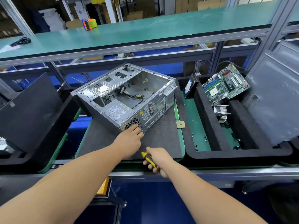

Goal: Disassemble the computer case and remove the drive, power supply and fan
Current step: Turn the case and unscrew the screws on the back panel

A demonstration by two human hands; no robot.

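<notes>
Grey steel computer case (129, 94) is lying open on the dark mat, power supply (115, 111) in its near corner. Left hand (129, 139), fingers seemingly pinching at the rear grille, is nearer; right hand (157, 160) is gripping a yellow-handled screwdriver (149, 160), shaft pointing to 11 o'clock toward that corner.

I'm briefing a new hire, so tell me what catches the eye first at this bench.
The open case lies on its side mid-bench on a dark mat, its power supply still inside at the near corner. The left hand touches the case's rear grille while the right hand grips a yellow screwdriver. To the right, a green motherboard leans in a black foam tray.
</notes>
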